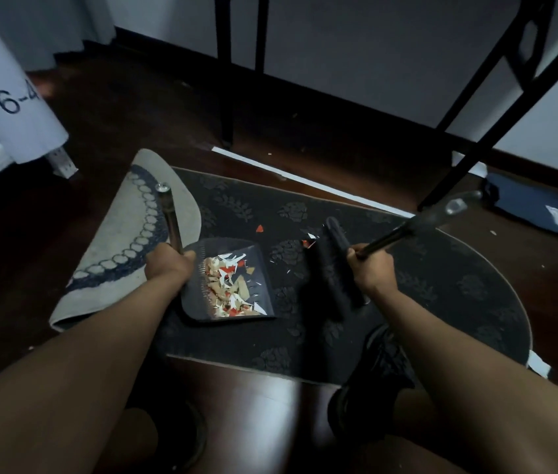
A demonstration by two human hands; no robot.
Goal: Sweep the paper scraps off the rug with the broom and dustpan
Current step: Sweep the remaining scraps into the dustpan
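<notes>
Gripping dustpan [228, 285] handle with left hand [168, 265] fingers, right hand [370, 268] fingers wrapping broom [337, 265] beside it, herding remaining scraps [308, 241] across rug [441, 285] panward.

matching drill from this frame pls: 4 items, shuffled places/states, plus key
Items
1. dustpan
2. broom head
3. red scrap
4. beige mat

Places/states
A. loose on the dark rug, beyond the dustpan
B. holds a pile of scraps; left hand grips its handle
C. on the rug to the right of the dustpan; right hand grips its handle
D. lies at the dark rug's left end

Pairs: 1-B, 2-C, 3-A, 4-D
</notes>
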